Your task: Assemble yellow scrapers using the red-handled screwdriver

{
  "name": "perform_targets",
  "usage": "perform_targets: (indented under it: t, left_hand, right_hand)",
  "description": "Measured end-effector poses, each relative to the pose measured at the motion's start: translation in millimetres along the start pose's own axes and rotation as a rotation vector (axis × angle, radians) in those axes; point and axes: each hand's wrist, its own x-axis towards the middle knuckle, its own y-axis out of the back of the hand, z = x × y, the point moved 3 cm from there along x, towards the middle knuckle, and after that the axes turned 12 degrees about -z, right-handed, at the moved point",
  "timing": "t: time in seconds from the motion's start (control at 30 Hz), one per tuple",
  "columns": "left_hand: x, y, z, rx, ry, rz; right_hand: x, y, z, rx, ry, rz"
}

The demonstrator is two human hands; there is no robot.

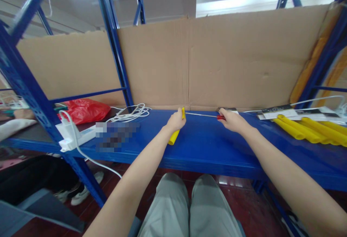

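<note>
My left hand (176,120) is closed around a yellow tube (174,138), whose lower end sticks out below the palm and whose top shows above the fingers. Gripped in my right hand (233,120) is a screwdriver (202,114) with a red handle and a long thin metal shaft. The shaft points left, nearly level, and its tip reaches the upper end of the tube by my left fingers. Whether the tip touches the tube or goes into it, I cannot tell. Both hands are over the blue shelf top (206,146).
Several yellow tubes (311,130) lie at the right beside white-and-black packages (282,112). A cardboard panel (230,59) stands behind. Leftward are a white power strip (84,135), coiled white cable (132,113), a red plastic bag (85,110) and a blue upright post (115,41). Another person's legs (38,179) show lower left.
</note>
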Motion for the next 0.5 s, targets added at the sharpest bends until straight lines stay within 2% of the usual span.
perform_targets:
  t: [0.13,0.27,0.5]
  left_hand:
    - [-1,1,1,0.008,0.011,-0.009]
    - [1,1,-2,-0.078,0.032,-0.029]
    - [3,0,-4,-0.12,0.016,-0.026]
  right_hand:
    - [-2,1,-5,-0.066,-0.004,0.002]
    - [-3,1,-12,-0.125,-0.002,-0.072]
    - [-1,-4,-10,-0.11,-0.05,-0.134]
